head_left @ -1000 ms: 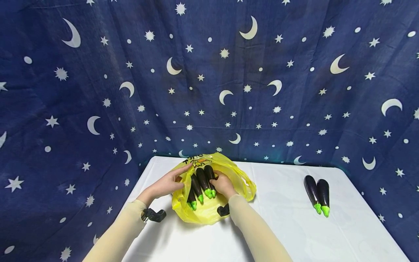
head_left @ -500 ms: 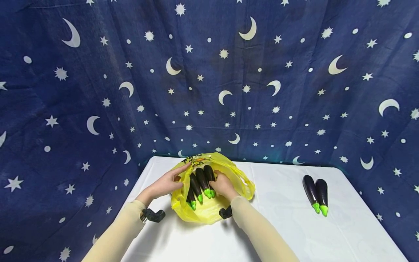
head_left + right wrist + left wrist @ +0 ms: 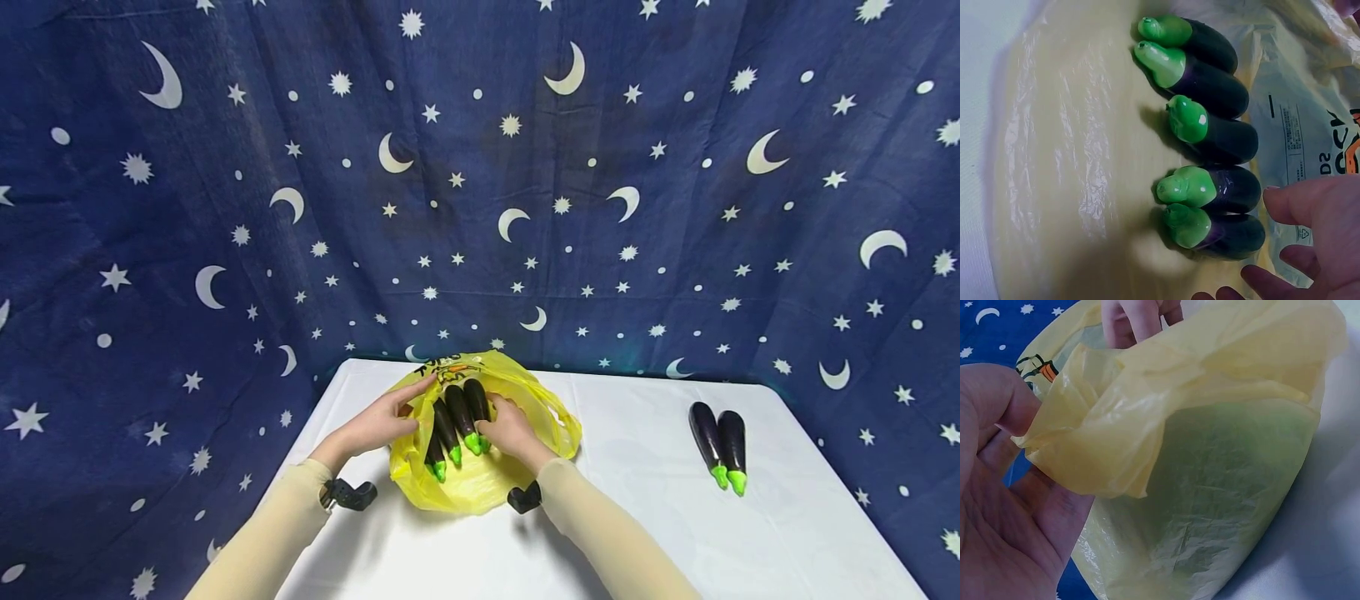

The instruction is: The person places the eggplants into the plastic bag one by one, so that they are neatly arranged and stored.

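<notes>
A yellow plastic bag point(image 3: 487, 496) lies on its side, its mouth facing me. Inside, several dark eggplants point(image 3: 461, 407) with green stem ends rest side by side; the right wrist view shows the row of eggplants point(image 3: 1232, 142) on the bag's film. My left hand point(image 3: 378, 422) pinches the bag's left rim, with the film point(image 3: 1097, 447) between thumb and fingers in the left wrist view. My right hand point(image 3: 515, 427) is inside the mouth, at the right end of the row. Its thumb is close to an eggplant's dark end, its other fingers spread and holding nothing point(image 3: 1329, 237).
Two more eggplants point(image 3: 720, 446) lie side by side on the white tabletop point(image 3: 622, 500), right of the bag. A dark blue curtain point(image 3: 450, 208) with moons and stars stands behind the table and along its sides. Each wrist carries a black camera mount point(image 3: 352, 495).
My right hand has loosened from the rightmost eggplant, and its wrist and forearm have shifted slightly right. The left hand stays at the bag's rim. The head view has turned slightly.
</notes>
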Tool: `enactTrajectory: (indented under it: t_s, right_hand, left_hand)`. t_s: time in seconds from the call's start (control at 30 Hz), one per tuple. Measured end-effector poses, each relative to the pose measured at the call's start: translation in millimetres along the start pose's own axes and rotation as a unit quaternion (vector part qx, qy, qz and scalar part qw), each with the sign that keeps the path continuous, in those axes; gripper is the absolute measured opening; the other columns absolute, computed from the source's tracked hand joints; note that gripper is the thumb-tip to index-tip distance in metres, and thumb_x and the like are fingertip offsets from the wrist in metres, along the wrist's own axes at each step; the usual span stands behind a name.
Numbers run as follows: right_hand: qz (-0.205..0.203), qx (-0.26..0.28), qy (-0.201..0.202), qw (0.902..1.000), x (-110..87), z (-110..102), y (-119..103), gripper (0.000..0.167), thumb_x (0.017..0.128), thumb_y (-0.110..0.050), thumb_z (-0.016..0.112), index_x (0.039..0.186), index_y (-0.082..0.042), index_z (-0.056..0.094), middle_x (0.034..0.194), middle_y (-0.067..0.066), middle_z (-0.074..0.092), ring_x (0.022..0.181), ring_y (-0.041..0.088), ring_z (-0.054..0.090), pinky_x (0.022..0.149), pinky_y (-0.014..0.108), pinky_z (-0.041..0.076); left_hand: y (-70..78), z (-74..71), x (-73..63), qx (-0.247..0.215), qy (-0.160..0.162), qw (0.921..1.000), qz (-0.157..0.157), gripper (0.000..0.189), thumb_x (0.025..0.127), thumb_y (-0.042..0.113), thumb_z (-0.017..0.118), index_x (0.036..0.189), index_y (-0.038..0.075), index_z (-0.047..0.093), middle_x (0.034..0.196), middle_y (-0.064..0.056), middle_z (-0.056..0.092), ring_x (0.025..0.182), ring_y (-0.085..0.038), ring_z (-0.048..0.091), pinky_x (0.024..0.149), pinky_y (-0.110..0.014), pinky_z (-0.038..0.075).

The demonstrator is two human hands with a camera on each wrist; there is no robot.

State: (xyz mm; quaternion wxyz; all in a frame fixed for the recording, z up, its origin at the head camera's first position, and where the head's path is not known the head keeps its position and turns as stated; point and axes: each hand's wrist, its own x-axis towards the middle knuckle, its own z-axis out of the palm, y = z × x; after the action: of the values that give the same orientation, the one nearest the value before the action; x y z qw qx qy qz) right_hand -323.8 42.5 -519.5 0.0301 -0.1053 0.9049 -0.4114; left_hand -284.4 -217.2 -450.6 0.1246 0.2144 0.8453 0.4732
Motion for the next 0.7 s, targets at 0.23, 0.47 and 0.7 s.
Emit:
enactTrajectory:
  t_s: [0.23,0.47,0.7]
  right_hand:
    - [-0.011,0.005,-0.007,0.9999,-3.8,-2.8,1.1,0.064,0.092,-0.022,0.072,0.148,-0.002,0.05,0.143,0.024,0.055,0.131,0.042,0.051,0.106,0.056,0.042]
    - [-0.017,0.024,-0.015,0.9995,-11.1,-8.0,0.4,0.065,0.093,-0.021,0.071,0.151,-0.002,0.048,0.143,0.024,0.054,0.13,0.042,0.052,0.106,0.056,0.042]
    - [-0.048,0.035,-0.026,0.9979,-23.6,-18.4,2.6,0.067,0.093,-0.02,0.07,0.152,0.0,0.045,0.142,0.026,0.053,0.129,0.043,0.052,0.105,0.057,0.042]
  left_hand:
    - [0.1,-0.1,-0.8,-0.001,0.001,1.0,-0.003,0.082,0.091,0.003,0.059,0.163,0.029,0.029,0.167,0.006,0.025,0.141,-0.033,0.041,0.113,-0.052,0.033]
    - [-0.4,0.5,-0.1,0.004,0.002,1.0,0.002,0.083,0.091,0.004,0.059,0.163,0.028,0.028,0.167,0.005,0.026,0.138,-0.03,0.045,0.109,-0.047,0.037]
    - [-1.1,0.6,1.1,0.007,0.003,1.0,0.004,0.084,0.09,0.002,0.06,0.163,0.028,0.028,0.167,0.004,0.025,0.136,-0.029,0.047,0.1,-0.039,0.044]
